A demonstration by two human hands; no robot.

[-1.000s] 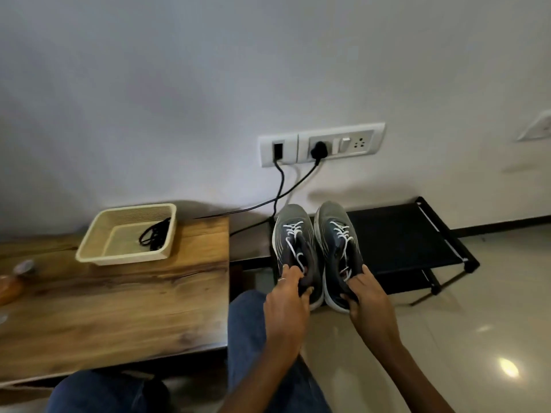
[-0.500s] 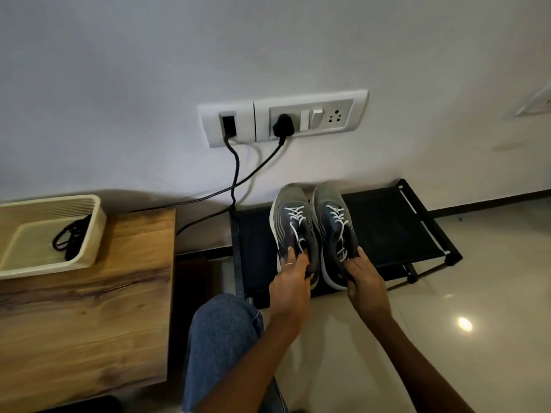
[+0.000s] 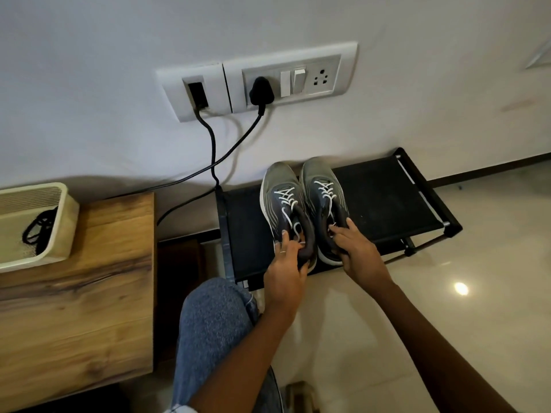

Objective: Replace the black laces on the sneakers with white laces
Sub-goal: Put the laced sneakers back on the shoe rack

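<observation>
Both sneakers had come down since a second ago, from raised against the wall to resting on the black rack (image 3: 384, 201), toes at 12 o'clock toward the wall. Left hand (image 3: 287, 269) gripped the heel of the left sneaker (image 3: 281, 198), fingers curled over the collar, thumb side tucked near the loose lace end. Right hand (image 3: 359, 254) held the heel of the right sneaker (image 3: 323, 189), fingers bent around the collar, fingertips by the tongue. The sneakers sat side by side, touching. White laces (image 3: 325, 189) were threaded through both uppers.

At 9 o'clock from the shoes, a cream basket (image 3: 64, 231) stood on the wooden table (image 3: 89, 308); the black laces (image 3: 38, 231) lay bunched inside it. At 12 o'clock, a wall socket panel (image 3: 319, 58) carried a black plug (image 3: 261, 90), its cable (image 3: 229, 150) running down toward the rack's left end. A denim-clad knee (image 3: 214, 323) showed at 6 o'clock, over the glossy tiled floor (image 3: 477, 293).
</observation>
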